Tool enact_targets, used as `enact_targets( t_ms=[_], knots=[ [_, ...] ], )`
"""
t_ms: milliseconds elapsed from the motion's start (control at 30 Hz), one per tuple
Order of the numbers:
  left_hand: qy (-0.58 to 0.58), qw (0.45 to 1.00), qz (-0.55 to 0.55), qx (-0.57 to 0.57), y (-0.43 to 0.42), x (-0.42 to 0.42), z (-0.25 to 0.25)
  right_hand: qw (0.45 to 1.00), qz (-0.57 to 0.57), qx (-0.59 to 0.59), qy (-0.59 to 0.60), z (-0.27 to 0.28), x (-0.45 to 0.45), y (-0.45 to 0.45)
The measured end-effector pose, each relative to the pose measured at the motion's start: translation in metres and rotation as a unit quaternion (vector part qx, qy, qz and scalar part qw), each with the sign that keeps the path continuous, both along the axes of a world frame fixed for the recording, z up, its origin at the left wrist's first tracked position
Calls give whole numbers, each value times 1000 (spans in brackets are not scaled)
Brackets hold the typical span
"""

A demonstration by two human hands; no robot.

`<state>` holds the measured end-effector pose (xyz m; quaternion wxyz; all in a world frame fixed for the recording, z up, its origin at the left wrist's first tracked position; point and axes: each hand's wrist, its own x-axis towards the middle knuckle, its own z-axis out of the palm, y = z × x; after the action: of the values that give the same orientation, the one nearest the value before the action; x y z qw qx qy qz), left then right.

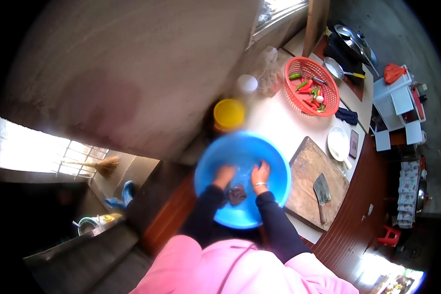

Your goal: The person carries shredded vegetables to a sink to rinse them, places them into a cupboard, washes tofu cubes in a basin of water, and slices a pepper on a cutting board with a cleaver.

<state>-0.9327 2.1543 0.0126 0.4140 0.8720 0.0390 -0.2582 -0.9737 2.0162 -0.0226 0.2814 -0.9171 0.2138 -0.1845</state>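
A large blue plastic basin [243,216] is in front of me with both forearms reaching over its rim. My left hand [224,175] is inside it at the left, smeared by motion, so its fingers cannot be made out. My right hand [260,174], with a bracelet at the wrist, is at the basin's right side; its thumb and fingers look apart and nothing shows in them. A dark brown, block-like piece [237,195] lies in the basin between my wrists, touched by neither hand. Its kind is unclear.
Right of the basin, a cleaver [322,192] lies on a wooden chopping board [301,183]. Beyond are a white bowl [338,142], a phone [354,143] and a red basket [290,88] of chillies. A yellow-topped container [229,114] stands behind the basin.
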Motion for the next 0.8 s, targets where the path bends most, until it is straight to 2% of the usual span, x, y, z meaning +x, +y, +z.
enact_targets(
  t_ms=[67, 100, 133, 200, 233, 267, 300, 333, 367, 400, 433, 467, 500, 533, 567, 600, 667, 733, 767, 800],
  knots=[
    [179, 961, 143, -155, -1, -2, -8, 998, 10, 42, 51, 2, -5, 8],
    [-18, 988, 84, -125, -2, -8, -14, 969, 117, 187, 113, 10, -4, 12],
    [-18, 989, 80, -126, -3, -11, -19, 970, 113, 186, 111, 18, -3, 16],
    [-158, 985, 5, -66, 1, -16, 2, 932, 277, 176, 157, 45, -4, 24],
    [-152, 987, -28, -40, 6, -15, 6, 927, 297, -79, 215, 74, -6, 17],
    [-152, 987, -30, -42, 11, -16, 5, 897, 323, -243, 177, 93, -10, 2],
    [-162, 985, -59, 9, 17, -16, 2, 841, 340, -399, 134, 105, -15, -16],
    [-172, 979, -87, 59, 21, -16, 1, 791, 352, -458, 204, 109, -27, -35],
    [-173, 979, -87, 56, 22, -16, 1, 762, 320, -441, 351, 93, -40, -52],
    [-161, 981, -76, 77, 20, -16, 1, 677, 342, -525, 386, 109, -55, -58],
    [-147, 982, -63, 97, 18, -15, 1, 664, 386, -510, 388, 124, -71, -59],
    [-147, 983, -61, 90, 14, -13, 2, 607, 424, -375, 558, 142, -63, -36],
    [-101, 987, -71, 105, 12, -9, 3, 521, 438, -220, 699, 148, -54, -16],
    [-54, 988, -83, 120, 12, -10, 4, 651, 428, -27, 626, 128, -78, -12],
    [-54, 988, -81, 117, 12, -11, -2, 644, 498, 136, 564, 142, -77, 3],
    [-94, 988, -59, 106, 13, -12, -11, 648, 500, 226, 529, 130, -80, 13],
    [-131, 986, -32, 99, 17, -10, -24, 757, 440, 137, 464, 114, -77, 10],
    [-75, 983, -123, 110, 23, -5, -29, 769, 493, -79, 398, 45, -57, -39],
    [-72, 983, -120, 115, 25, -7, -19, 817, 414, -185, 357, 49, -44, -48],
    [-120, 983, -115, 80, 27, -12, 1, 847, 324, -287, 310, 55, -34, -52]
  ],
)
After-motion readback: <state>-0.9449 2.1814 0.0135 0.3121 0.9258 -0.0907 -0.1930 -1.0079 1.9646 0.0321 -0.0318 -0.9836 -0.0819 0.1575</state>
